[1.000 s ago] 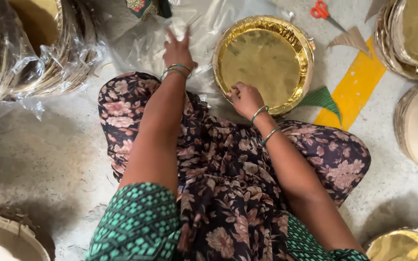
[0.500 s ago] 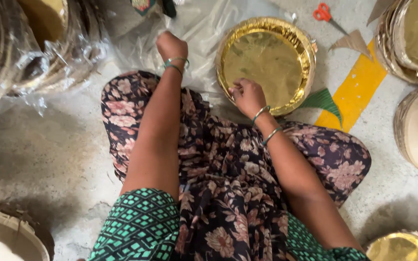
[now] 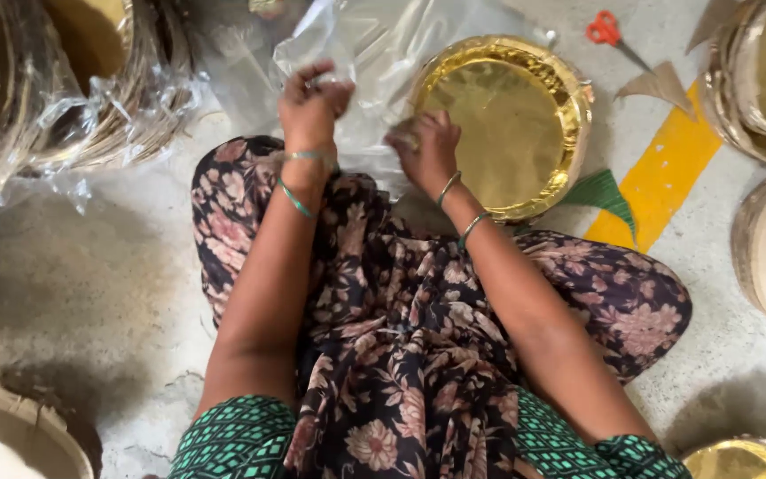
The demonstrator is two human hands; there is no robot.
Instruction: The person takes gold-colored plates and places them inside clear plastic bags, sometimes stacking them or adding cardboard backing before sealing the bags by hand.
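Both hands [image 3: 314, 99] [image 3: 425, 146] seemingly gripping clear bag [image 3: 374, 53]

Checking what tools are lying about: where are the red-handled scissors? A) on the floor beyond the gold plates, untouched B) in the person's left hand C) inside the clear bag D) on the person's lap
A: the red-handled scissors lie on the floor past the stack of gold plates, while the left hand and right hand are both at the clear plastic bag.
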